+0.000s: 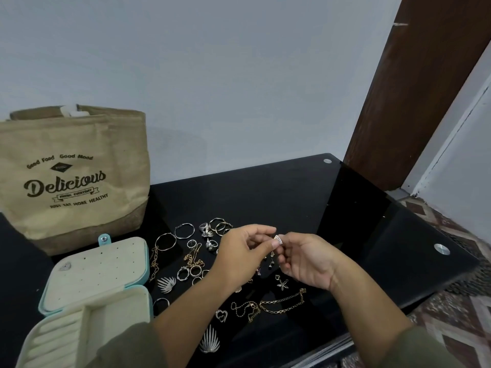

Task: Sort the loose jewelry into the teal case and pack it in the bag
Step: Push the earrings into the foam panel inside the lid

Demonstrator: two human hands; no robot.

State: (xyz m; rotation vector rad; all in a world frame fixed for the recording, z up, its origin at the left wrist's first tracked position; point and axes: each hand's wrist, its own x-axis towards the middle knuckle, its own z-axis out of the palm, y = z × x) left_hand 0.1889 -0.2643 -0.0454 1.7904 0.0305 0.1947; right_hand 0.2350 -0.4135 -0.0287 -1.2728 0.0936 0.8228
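Although one small earring already sits pinned in the lid of the teal case, you are early in the job. The case lies open at the near left corner of the counter, and what shows of its ring rolls and side compartments looks unfilled.

Your right hand pinches a small sparkly piece between thumb and fingers, held up above the middle of the counter. It could be a ring or an ear cuff; it is too small to tell. Your left hand is right beside it with the fingers curled toward it, but I cannot tell whether they touch or grip the piece.

Nearly all the loose jewelry is spread over the counter between the case and your hands: hoops, rings, chains, fan-shaped pieces and a heart. All of that is left to sort.

The bag stands upright at the back left corner, behind the case. Closing the case and packing it in there comes last, and neither has begun.
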